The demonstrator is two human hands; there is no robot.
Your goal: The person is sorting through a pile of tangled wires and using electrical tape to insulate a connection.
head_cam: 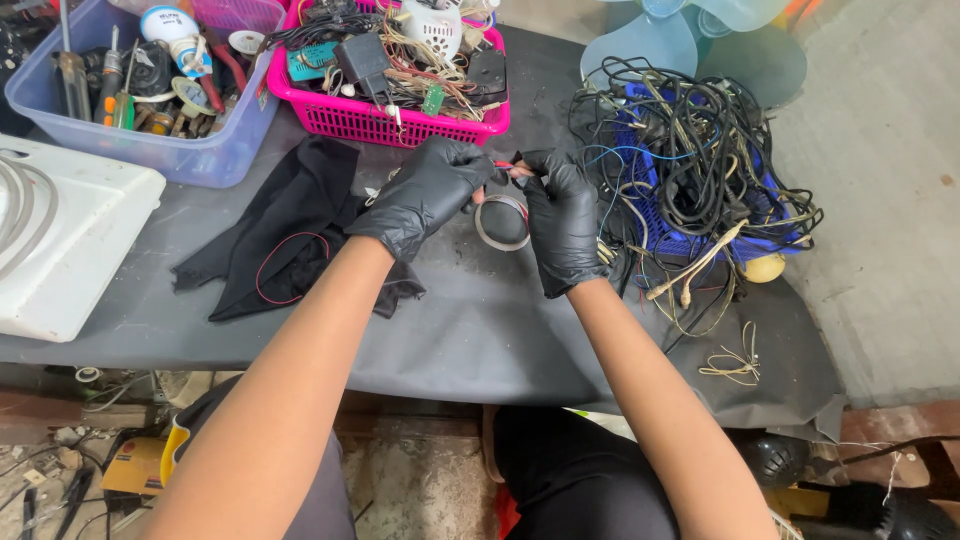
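Two gloved hands [497,200] pinching red wire [506,167]

Box [137,466]: flat yellow-brown cardboard package, on the floor under the bench's [480,330] left part.
Labels, signs, screens: none legible.

left hand [425,190] + right hand [560,215]: pinching red wire [503,166] | tape roll [502,222] beneath | pink basket [370,115] behind

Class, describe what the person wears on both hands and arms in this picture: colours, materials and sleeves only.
The left hand and the right hand each wear a black, slightly glossy, thin rubber-like glove ending at the wrist. Both forearms are bare, with no sleeves, watch or markings visible.
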